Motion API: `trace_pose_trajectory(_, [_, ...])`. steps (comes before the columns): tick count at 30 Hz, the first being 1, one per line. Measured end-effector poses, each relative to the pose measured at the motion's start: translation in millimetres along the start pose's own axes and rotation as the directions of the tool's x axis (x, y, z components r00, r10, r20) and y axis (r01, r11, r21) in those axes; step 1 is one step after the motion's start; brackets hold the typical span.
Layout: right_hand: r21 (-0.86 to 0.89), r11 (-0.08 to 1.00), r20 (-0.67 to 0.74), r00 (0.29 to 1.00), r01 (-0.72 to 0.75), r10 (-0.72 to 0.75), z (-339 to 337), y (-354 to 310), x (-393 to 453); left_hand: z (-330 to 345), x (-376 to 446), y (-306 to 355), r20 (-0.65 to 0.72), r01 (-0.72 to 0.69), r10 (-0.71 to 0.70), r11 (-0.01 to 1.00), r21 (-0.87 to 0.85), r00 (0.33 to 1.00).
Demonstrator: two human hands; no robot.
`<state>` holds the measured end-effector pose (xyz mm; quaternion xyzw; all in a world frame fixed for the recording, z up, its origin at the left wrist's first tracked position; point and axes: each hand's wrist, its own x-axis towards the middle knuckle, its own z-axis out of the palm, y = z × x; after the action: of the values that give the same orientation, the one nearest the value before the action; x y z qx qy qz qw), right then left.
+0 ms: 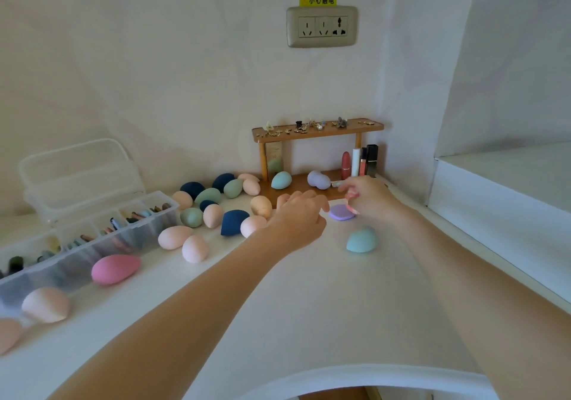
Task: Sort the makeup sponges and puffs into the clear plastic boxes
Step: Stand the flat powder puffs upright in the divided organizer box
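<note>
Several egg-shaped makeup sponges in peach, navy, green and pink lie scattered on the white table (309, 307). A flat lilac puff (340, 213) lies near the wooden shelf. My right hand (369, 197) hovers just over it, pinching a small pink puff or ribbon (352, 197). My left hand (301, 217) reaches in beside it, fingers apart, holding nothing. A light blue sponge (361, 240) sits to the right of my left wrist. A long clear compartment box (89, 239) at the left holds small puffs. Behind it stand stacked clear boxes (80, 177).
A small wooden shelf (315, 132) stands in the corner with jewellery on top, lipsticks (358, 160), a blue sponge (281, 180) and a lilac sponge (319, 179) underneath. A wall socket (322, 26) is above. A raised white ledge (494, 201) borders the right side.
</note>
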<state>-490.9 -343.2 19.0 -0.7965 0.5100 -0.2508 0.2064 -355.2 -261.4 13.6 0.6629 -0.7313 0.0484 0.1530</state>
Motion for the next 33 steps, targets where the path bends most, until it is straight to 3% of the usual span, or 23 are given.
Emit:
trace_pose_trajectory(3, [0.092,0.991,-0.104,0.99,0.1,-0.091,18,-46,3,-9,-9,-16,-0.043,0.006,-0.005,1.0,0.015,0.999])
trace_pose_trajectory(9, [0.208,0.943,-0.113,0.964,0.262,-0.243,75,-133,15,-38,-38,-89,-0.082,0.183,-0.175,0.978,0.103,0.981])
trace_pose_trajectory(17, [0.344,0.845,-0.139,0.912,0.409,-0.385,132,-218,22,-91,-96,-191,-0.232,0.398,-0.415,0.91,-0.119,0.88])
trace_pose_trajectory(20, [0.411,0.803,-0.124,0.899,0.432,-0.42,155,-241,21,-100,-117,-216,-0.19,0.477,-0.499,0.866,-0.149,0.846])
trace_pose_trajectory(29, [0.312,0.797,-0.067,0.849,0.517,-0.525,177,-256,20,-112,-129,-240,-0.073,0.51,-0.535,0.833,-0.215,0.842])
trace_pose_trajectory(31, [0.293,0.798,-0.069,0.844,0.526,-0.531,175,-257,20,-119,-130,-242,-0.075,0.518,-0.53,0.844,-0.14,0.844])
trace_pose_trajectory(33, [0.325,0.798,-0.08,0.855,0.508,-0.512,173,-261,19,-122,-135,-245,0.01,0.5,-0.501,0.863,-0.073,0.866])
